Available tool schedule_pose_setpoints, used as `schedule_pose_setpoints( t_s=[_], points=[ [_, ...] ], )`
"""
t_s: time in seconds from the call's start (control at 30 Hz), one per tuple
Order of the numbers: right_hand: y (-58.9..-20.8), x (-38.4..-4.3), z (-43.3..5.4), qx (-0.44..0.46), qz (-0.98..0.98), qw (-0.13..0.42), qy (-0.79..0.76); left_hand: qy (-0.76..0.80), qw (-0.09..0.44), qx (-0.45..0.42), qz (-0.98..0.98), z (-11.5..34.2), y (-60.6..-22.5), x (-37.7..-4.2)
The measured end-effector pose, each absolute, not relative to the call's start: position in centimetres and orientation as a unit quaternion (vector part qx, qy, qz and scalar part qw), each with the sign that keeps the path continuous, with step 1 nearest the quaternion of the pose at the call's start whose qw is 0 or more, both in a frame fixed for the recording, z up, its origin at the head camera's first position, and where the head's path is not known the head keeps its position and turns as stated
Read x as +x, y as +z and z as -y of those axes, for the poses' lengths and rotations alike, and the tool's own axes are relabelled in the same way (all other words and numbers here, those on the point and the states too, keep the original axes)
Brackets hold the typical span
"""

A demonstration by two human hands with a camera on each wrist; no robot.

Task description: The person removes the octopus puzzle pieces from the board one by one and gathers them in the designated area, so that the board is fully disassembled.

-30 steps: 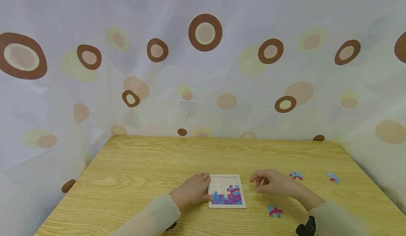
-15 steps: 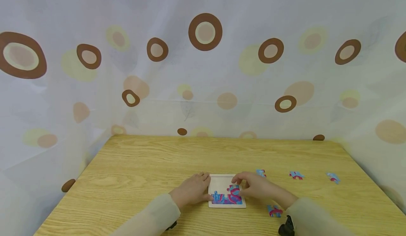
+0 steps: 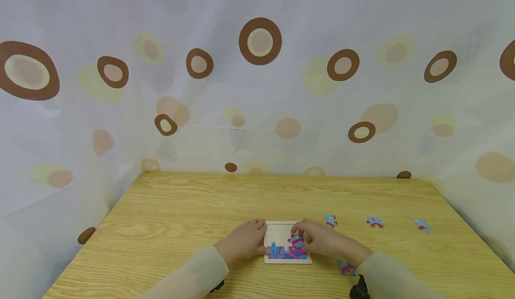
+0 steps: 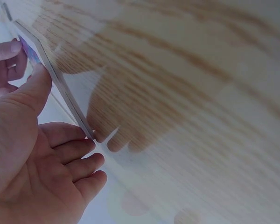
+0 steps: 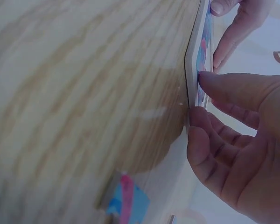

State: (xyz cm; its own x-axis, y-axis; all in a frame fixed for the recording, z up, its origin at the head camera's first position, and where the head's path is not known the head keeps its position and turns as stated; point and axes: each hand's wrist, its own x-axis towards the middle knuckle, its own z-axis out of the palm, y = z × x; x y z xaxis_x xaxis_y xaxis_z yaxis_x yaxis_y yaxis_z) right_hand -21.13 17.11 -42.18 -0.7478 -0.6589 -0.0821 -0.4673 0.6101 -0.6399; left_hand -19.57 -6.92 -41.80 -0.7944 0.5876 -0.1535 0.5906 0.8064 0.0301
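Observation:
The light puzzle tray [image 3: 277, 230] lies flat on the table, with joined blue, pink and purple pieces [image 3: 281, 251] along its near side. My left hand [image 3: 242, 242] rests at its left edge, fingers relaxed and thumb on the near left corner. In the left wrist view, the fingertips [image 4: 91, 140] sit against the tray's side. My right hand [image 3: 319, 237] bends over the right edge, its index finger and thumb at opposite sides of the upper-right puzzle piece [image 3: 297, 240]. In the right wrist view, the thumb [image 5: 224, 86] lies on the printed surface; the index fingertip is hidden.
One loose piece [image 3: 331, 220] lies just beyond my right hand, another [image 3: 376, 222] farther right, and a third [image 3: 422, 225] near the right side. A nearer piece [image 3: 347, 267] is partly covered by my right forearm. Patterned sheeting [image 3: 257, 111] encloses the wooden table [image 3: 193, 200].
My right hand has moved left from beside the tray onto its right edge, uncovering the loose piece beyond it. My left hand has stayed put.

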Motion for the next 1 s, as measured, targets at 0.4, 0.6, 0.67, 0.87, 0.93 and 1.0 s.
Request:
schedule_pose_setpoints(
  t_s=[0.4, 0.6, 0.67, 0.87, 0.93, 1.0],
  points=[
    [-42.14, -21.29, -16.69, -0.323, -0.884, 0.146, -0.304, -0.002, 0.082, 0.316, -0.945, 7.05, -42.03, -19.80],
    [-41.97, -21.39, -16.46, -0.314, -0.889, 0.150, -0.298, -0.008, 0.084, 0.310, -0.947, 6.96, -41.81, -19.61],
    [-41.86, -21.37, -16.42, -0.312, -0.889, 0.152, -0.300, -0.009, 0.084, 0.310, -0.947, 6.97, -41.81, -19.64],
    [-41.92, -21.39, -16.42, -0.315, -0.888, 0.150, -0.299, -0.007, 0.085, 0.311, -0.947, 6.99, -42.07, -19.72],
    [-42.02, -21.40, -16.44, -0.316, -0.889, 0.146, -0.299, -0.007, 0.084, 0.312, -0.946, 7.01, -42.10, -19.70],
    [-42.13, -21.40, -16.46, -0.314, -0.890, 0.141, -0.299, -0.008, 0.083, 0.313, -0.946, 7.02, -42.02, -19.65]
  ],
)
